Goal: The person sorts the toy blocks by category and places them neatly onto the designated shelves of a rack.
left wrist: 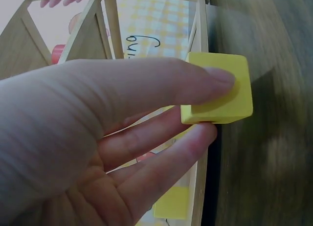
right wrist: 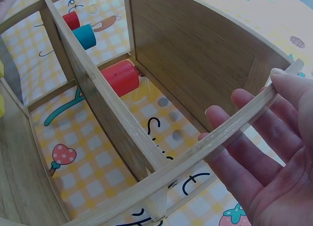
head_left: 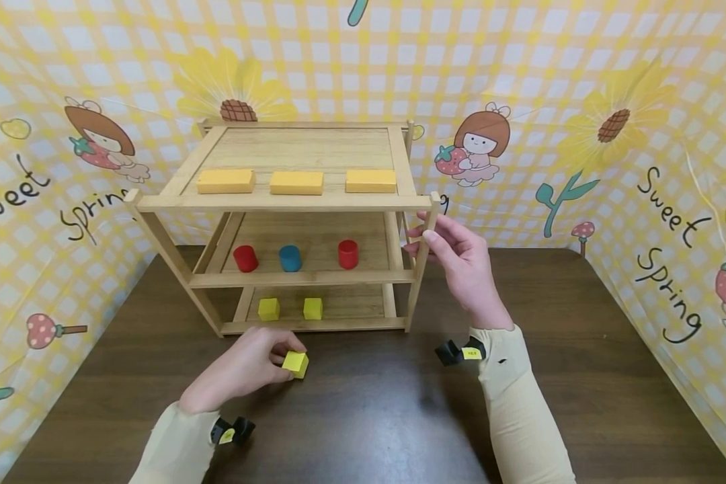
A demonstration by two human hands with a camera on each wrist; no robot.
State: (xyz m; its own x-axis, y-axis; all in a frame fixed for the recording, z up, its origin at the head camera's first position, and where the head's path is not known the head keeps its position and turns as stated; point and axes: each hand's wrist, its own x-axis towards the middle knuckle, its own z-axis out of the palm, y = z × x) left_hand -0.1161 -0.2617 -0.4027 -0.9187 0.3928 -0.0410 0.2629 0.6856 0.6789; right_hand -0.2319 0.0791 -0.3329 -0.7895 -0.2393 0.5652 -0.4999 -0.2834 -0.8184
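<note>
My left hand [head_left: 251, 363] pinches a yellow cube [head_left: 295, 364] between thumb and fingers, low in front of the wooden shelf rack [head_left: 305, 325]. In the left wrist view the thumb lies across one face of the cube [left wrist: 220, 89]. At the rack's right side, my right hand [head_left: 460, 259] holds the front upright post [head_left: 421, 259]; its thumb rests near the top of the post [right wrist: 234, 119] and the fingers reach behind it. Two more yellow cubes [head_left: 269, 309] sit on the bottom shelf, left and middle.
On the middle shelf stand a red cylinder [head_left: 245, 258], a blue cylinder [head_left: 290, 258] and another red cylinder [head_left: 348, 254]. Three yellow-orange blocks [head_left: 296, 183] lie in a row along the top shelf's front. A patterned cloth [head_left: 351, 60] surrounds the dark wooden table [head_left: 363, 423].
</note>
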